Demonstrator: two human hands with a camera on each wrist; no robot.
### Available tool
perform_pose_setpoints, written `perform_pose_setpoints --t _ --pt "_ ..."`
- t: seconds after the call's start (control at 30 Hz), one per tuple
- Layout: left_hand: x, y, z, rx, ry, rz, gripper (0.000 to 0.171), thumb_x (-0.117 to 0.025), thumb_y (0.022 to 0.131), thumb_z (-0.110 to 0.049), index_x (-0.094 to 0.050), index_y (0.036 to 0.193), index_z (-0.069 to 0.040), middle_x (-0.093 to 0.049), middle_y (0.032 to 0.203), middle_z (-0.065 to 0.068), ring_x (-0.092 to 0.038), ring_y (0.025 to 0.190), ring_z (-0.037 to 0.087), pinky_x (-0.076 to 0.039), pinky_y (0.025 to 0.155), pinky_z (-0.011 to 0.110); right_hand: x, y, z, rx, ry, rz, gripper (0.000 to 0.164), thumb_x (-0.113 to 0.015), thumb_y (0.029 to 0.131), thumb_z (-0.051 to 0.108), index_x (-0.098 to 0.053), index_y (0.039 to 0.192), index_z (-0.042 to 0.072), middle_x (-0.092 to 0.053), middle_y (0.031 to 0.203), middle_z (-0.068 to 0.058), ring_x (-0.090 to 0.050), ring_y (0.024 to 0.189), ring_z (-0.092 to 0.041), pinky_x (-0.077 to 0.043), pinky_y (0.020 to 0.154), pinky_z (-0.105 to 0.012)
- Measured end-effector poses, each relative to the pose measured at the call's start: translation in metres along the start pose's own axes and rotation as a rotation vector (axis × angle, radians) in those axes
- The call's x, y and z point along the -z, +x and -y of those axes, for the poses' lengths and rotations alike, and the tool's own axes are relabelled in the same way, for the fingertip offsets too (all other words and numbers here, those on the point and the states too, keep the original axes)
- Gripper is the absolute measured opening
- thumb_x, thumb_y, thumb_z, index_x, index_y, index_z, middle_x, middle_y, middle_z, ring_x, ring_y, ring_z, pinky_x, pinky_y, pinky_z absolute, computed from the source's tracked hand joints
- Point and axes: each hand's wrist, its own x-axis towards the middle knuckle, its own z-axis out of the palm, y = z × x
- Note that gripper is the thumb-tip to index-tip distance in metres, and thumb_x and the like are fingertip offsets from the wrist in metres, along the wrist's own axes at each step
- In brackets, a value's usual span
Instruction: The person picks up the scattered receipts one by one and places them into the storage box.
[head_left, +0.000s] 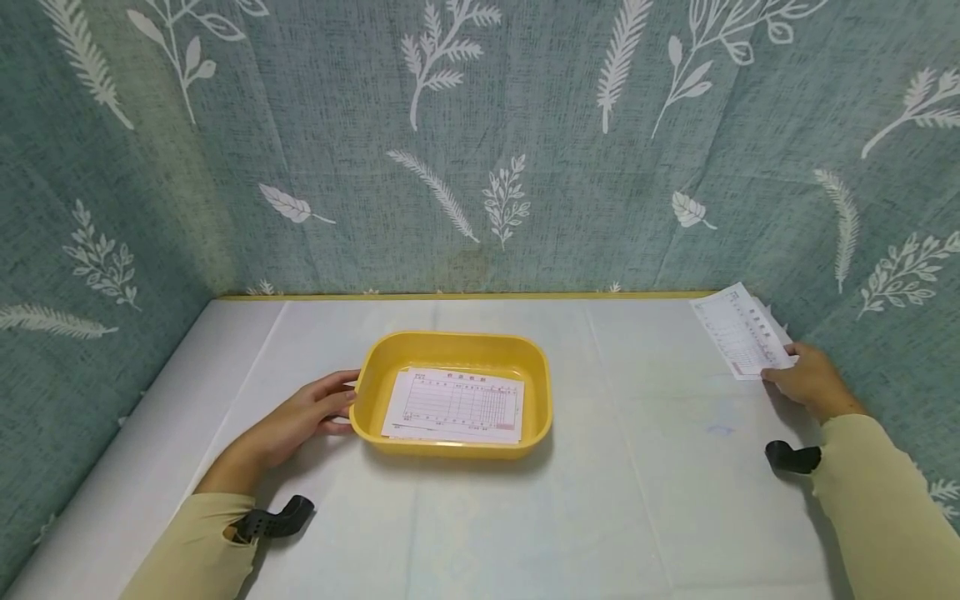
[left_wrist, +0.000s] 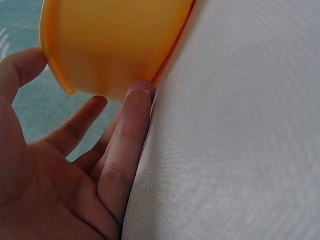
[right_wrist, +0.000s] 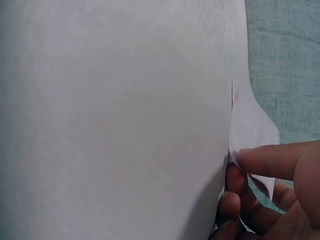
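A yellow plastic basin (head_left: 452,450) stands on the table, with printed paper forms (head_left: 461,406) lying inside it. At its left end is my left hand (head_left: 303,421), fingers loosely extended. In the left wrist view, the thumb (left_wrist: 27,67) touches the basin's rim and other fingertips lie by its lower wall. Far to the right, my right hand (head_left: 806,379) pinches printed paper forms (head_left: 738,329) by their near right edge. The right wrist view shows thumb and fingers at the edge of that paper (right_wrist: 252,122); how many sheets are held is unclear.
A white cloth (head_left: 480,525) covers the table. Patterned green fabric (head_left: 480,208) rises at the back and both sides, and the right hand is close to the right side. A yellow strip (head_left: 645,295) runs along the back edge.
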Motion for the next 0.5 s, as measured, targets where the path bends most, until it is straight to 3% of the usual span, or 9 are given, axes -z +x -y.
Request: perform_pose_setpoints --t 0.23,0.37,0.5 --pt "0.001 0.0 0.001 -0.019 -0.008 0.011 0.062 -0.049 0.105 -0.032 -0.028 0.155 -0.001 -0.042 0.147 0.031 -0.065 0.103 0.006 -0.059 0.086 0.024 -0.001 -0.001 -0.001 0.04 0.092 -0.015 0.06 -0.044 0.095 0.01 -0.024 0.143 -0.02 -0.048 0.12 -0.035 -0.056 0.094 -0.034 -0.05 0.064 -0.03" --pt "0.002 0.0 0.001 -0.029 -0.01 0.021 0.062 -0.048 0.106 -0.031 -0.027 0.155 -0.001 -0.041 0.148 0.033 -0.065 0.103 0.005 -0.059 0.086 0.024 -0.001 -0.003 0.006 0.031 0.082 -0.03 0.058 -0.044 0.094 0.01 -0.028 0.143 -0.017 -0.049 0.117 -0.031 -0.054 0.094 -0.033 -0.048 0.064 -0.029" --pt "0.002 -0.001 0.001 -0.035 -0.014 0.024 0.061 -0.048 0.106 -0.03 -0.027 0.155 0.0 -0.041 0.147 0.033 -0.065 0.103 0.004 -0.059 0.086 0.024 -0.003 -0.007 0.016 0.077 0.062 -0.068 0.056 -0.043 0.095 0.011 -0.031 0.142 -0.017 -0.048 0.118 -0.033 -0.052 0.094 -0.035 -0.046 0.064 -0.032"
